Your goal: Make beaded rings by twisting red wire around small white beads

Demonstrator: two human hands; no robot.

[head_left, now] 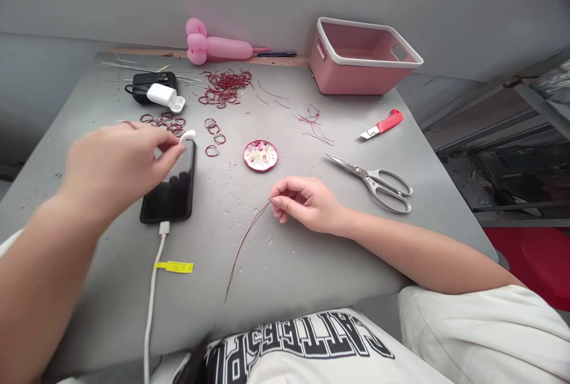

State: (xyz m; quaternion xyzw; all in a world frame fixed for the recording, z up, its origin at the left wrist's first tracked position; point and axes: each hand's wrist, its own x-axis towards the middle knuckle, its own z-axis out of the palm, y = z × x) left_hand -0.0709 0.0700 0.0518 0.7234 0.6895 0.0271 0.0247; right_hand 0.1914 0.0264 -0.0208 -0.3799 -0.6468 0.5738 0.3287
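Observation:
My left hand pinches a white earbud over the top end of a black phone, which lies face up with a white cable plugged in. Between the thumb and forefinger of my right hand is a dark red thread, its loose ends trailing down to the left. A small red-rimmed dish of pale beads stands just above my right hand. Beyond my left hand sits an open white earbud case. Red cord rings lie right of the earbud, with more partly hidden behind my left hand.
Scissors and a red utility knife lie at the right. A pink basket stands at the back right, a pink balloon at the back. Red cord pieces are heaped near a black pouch. The white cable crosses the front left.

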